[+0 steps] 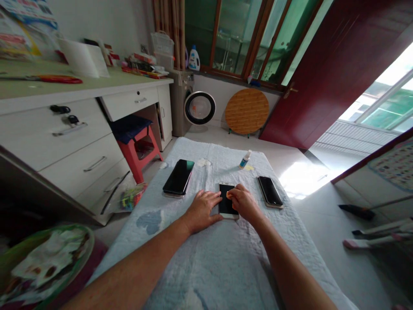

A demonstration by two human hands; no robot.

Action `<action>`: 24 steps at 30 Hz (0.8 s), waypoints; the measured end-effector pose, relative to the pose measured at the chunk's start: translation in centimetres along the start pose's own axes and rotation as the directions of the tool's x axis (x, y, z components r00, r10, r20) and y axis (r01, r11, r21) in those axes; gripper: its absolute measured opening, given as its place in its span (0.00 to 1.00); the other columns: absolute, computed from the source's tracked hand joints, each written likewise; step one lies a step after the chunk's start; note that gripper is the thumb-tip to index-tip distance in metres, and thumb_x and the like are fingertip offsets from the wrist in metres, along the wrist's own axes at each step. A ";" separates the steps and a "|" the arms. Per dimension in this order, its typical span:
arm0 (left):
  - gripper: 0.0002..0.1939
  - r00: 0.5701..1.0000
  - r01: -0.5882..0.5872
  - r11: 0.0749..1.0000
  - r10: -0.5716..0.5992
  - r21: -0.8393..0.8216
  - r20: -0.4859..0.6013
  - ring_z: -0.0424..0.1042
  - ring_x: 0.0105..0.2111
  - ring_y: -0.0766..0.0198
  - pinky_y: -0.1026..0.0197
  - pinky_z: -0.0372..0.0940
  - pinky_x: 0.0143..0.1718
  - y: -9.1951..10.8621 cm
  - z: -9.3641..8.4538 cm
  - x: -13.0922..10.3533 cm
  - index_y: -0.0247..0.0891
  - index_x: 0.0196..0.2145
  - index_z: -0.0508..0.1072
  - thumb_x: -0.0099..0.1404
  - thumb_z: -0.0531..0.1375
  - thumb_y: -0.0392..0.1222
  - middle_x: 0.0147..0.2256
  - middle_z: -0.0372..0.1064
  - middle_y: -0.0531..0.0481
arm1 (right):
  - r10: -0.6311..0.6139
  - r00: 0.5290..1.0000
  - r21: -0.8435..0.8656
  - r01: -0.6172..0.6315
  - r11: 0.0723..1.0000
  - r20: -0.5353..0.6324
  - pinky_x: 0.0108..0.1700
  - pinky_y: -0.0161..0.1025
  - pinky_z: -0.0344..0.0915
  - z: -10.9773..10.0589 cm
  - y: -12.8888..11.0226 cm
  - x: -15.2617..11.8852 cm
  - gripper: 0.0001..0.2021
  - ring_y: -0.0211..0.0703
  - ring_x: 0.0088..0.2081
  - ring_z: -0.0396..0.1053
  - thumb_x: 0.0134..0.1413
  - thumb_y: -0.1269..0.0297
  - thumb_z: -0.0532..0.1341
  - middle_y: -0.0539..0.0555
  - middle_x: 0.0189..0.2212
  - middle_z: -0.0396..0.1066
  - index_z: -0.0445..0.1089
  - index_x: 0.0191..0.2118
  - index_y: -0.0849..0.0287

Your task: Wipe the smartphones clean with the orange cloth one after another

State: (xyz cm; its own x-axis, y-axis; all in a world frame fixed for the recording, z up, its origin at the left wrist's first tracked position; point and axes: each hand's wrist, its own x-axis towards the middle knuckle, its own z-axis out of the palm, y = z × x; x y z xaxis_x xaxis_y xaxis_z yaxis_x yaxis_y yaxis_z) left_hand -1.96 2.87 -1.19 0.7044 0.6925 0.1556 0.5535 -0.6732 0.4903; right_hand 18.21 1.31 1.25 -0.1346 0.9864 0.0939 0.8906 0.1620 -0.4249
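A white-framed phone (228,206) lies screen up on the cloth-covered table (213,258). My left hand (202,210) rests flat at its left edge, fingers spread, fingertips and thumb touching the frame. My right hand (242,201) is closed around a small orange piece (229,195), pressed on the upper part of the screen. Left of my hands lies a larger black phone (179,177), which seems to sit on something pale. Another black phone (270,191) is on the right. Behind the middle phone a small white bottle with a blue label (245,159) stands upright.
A red stool (137,155) with a dark cushion stands by the white drawers (72,125) at the left. A bin (88,254) with crumpled paper is at lower left. Behind the table are a washing machine (181,101) with its door open and a round wooden board (247,111).
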 end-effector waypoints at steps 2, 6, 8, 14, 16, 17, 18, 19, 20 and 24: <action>0.31 1.000 -0.006 1.000 0.006 -0.016 -0.011 0.58 0.59 0.49 0.41 0.45 0.62 -0.1 0.1 0.0 0.42 0.58 0.64 0.61 0.60 0.58 0.61 0.59 0.44 | -0.051 0.998 0.042 0.050 0.998 0.027 0.38 0.32 0.57 0.2 -0.6 -0.5 0.11 0.35 0.34 0.64 0.56 0.74 0.54 0.52 0.33 0.64 0.74 0.34 0.59; 0.34 1.000 0.009 1.000 -0.010 -0.015 -0.019 0.59 0.59 0.49 0.41 0.46 0.61 0.1 0.0 0.0 0.41 0.57 0.64 0.56 0.64 0.56 0.60 0.60 0.43 | -0.142 0.984 0.073 0.135 0.988 0.106 0.37 0.32 0.57 0.4 -1.7 -1.3 0.09 0.35 0.33 0.64 0.55 0.75 0.56 0.51 0.33 0.64 0.73 0.32 0.59; 0.33 1.000 0.012 1.000 -0.012 -0.007 -0.016 0.59 0.58 0.49 0.41 0.47 0.61 0.3 -0.1 0.0 0.41 0.55 0.65 0.55 0.65 0.55 0.59 0.61 0.43 | -0.177 0.974 0.086 0.166 0.982 0.138 0.37 0.31 0.57 0.5 -2.1 -1.5 0.08 0.34 0.33 0.63 0.54 0.75 0.57 0.50 0.33 0.63 0.73 0.32 0.59; 0.29 0.999 0.000 1.000 0.000 0.002 -0.038 0.60 0.58 0.51 0.43 0.47 0.61 0.2 0.1 0.0 0.41 0.55 0.67 0.59 0.63 0.55 0.59 0.61 0.44 | -0.228 0.950 0.130 0.204 0.970 0.212 0.39 0.31 0.58 0.1 -2.6 -2.1 0.07 0.34 0.35 0.65 0.53 0.74 0.58 0.51 0.35 0.65 0.73 0.33 0.58; 0.28 0.999 0.002 1.000 -0.002 -0.003 -0.041 0.60 0.58 0.51 0.43 0.46 0.61 0.1 0.3 0.0 0.42 0.55 0.68 0.60 0.61 0.57 0.59 0.61 0.44 | -0.226 0.943 0.145 0.195 0.970 0.244 0.38 0.30 0.58 -0.4 -2.3 -2.2 0.08 0.33 0.33 0.65 0.53 0.74 0.58 0.50 0.35 0.65 0.74 0.34 0.58; 0.28 0.999 0.002 1.000 -0.002 -0.005 -0.041 0.60 0.58 0.51 0.42 0.45 0.61 0.0 0.4 0.0 0.43 0.55 0.68 0.60 0.60 0.57 0.60 0.61 0.45 | -0.219 0.940 0.147 0.185 0.972 0.261 0.37 0.30 0.58 -0.7 -2.1 -2.3 0.08 0.33 0.33 0.65 0.53 0.74 0.58 0.50 0.35 0.65 0.74 0.33 0.58; 0.28 0.999 0.003 1.000 -0.003 -0.005 -0.037 0.60 0.59 0.51 0.41 0.44 0.61 -0.1 0.5 0.0 0.44 0.55 0.67 0.61 0.60 0.57 0.60 0.61 0.45 | -0.210 0.938 0.146 0.174 0.974 0.277 0.37 0.31 0.58 -1.0 -1.9 -2.4 0.09 0.33 0.33 0.65 0.53 0.74 0.57 0.51 0.34 0.66 0.74 0.33 0.58; 0.28 0.999 0.004 1.000 -0.004 -0.004 -0.031 0.59 0.59 0.51 0.41 0.44 0.62 -0.1 0.5 0.0 0.44 0.56 0.67 0.61 0.60 0.57 0.60 0.60 0.45 | -0.200 0.936 0.143 0.164 0.976 0.291 0.37 0.31 0.58 -1.3 -1.7 -2.4 0.09 0.33 0.33 0.65 0.53 0.74 0.57 0.51 0.34 0.66 0.74 0.33 0.58; 0.28 1.000 0.006 1.000 -0.006 -0.002 -0.026 0.58 0.59 0.51 0.41 0.43 0.62 -0.1 0.5 -0.1 0.44 0.56 0.66 0.60 0.61 0.56 0.61 0.59 0.46 | -0.190 0.935 0.138 0.155 0.978 0.301 0.38 0.31 0.58 -1.6 -1.4 -2.5 0.09 0.34 0.33 0.65 0.52 0.75 0.57 0.51 0.34 0.66 0.74 0.33 0.58; 0.30 1.000 0.024 1.000 -0.024 0.005 -0.015 0.58 0.60 0.51 0.40 0.41 0.62 0.0 0.4 -0.1 0.44 0.56 0.66 0.58 0.63 0.54 0.61 0.59 0.46 | -0.138 0.933 0.106 0.108 0.988 0.331 0.38 0.31 0.59 -2.8 0.1 -2.7 0.11 0.36 0.34 0.66 0.48 0.77 0.57 0.52 0.33 0.69 0.75 0.32 0.58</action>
State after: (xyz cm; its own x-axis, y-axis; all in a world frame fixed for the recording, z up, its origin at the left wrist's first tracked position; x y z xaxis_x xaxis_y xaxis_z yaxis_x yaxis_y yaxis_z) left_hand -1.84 2.73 -1.51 0.6843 0.7121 0.1567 0.5725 -0.6579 0.4893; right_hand 19.90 -1.44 3.44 -0.3922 0.9073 -0.1519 0.8196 0.2697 -0.5054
